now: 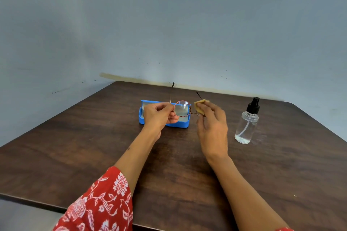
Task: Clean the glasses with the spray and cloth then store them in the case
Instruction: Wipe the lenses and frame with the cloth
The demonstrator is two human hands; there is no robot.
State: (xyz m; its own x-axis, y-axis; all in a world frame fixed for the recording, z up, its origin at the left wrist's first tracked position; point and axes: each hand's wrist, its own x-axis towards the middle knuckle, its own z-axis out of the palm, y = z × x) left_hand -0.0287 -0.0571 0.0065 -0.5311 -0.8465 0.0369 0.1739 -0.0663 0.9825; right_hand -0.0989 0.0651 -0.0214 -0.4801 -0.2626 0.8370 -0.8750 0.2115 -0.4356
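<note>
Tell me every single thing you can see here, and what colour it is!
glasses: one pair, thin reddish frame, held up above the case
cloth: one, yellow, over the glasses' right lens
case: one, blue, open, on the table behind the hands
spray bottle: one, clear with black pump, standing on the right
table: one, dark brown wood
wall: grey-blue, behind the table
sleeve: one, red with white flowers, left arm
left hand: pinches the glasses
right hand: holds the cloth
</note>
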